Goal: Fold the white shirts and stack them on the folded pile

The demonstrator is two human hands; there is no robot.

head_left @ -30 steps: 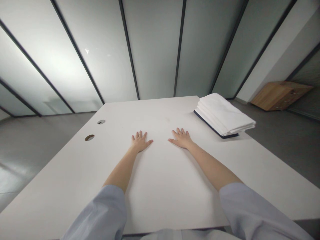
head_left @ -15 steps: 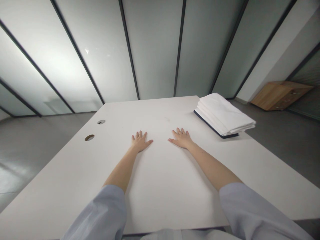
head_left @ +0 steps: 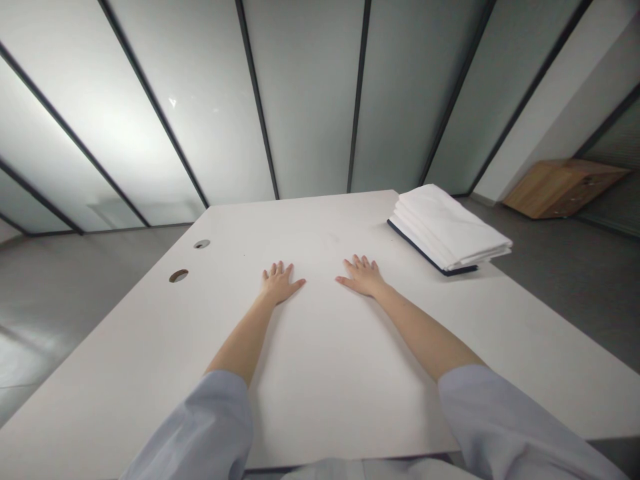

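My left hand (head_left: 279,285) lies palm down on the white table (head_left: 315,373), fingers spread and nothing in it. Level with it, a short way to the right, my right hand (head_left: 363,277) also rests flat on the tabletop with its fingers apart. Both thumbs point inward, with bare table between them. Beyond my right hand, toward the table's right edge, sits a stack of folded white cloth (head_left: 447,223) with a dark navy layer (head_left: 425,252) at the bottom. Neither hand touches the stack.
Two round holes pierce the tabletop on the left, one a plain opening (head_left: 179,275) and one a grey-rimmed grommet (head_left: 201,245). Frosted glass panels (head_left: 305,100) stand behind the table. A wooden cabinet (head_left: 555,189) is on the floor at the far right.
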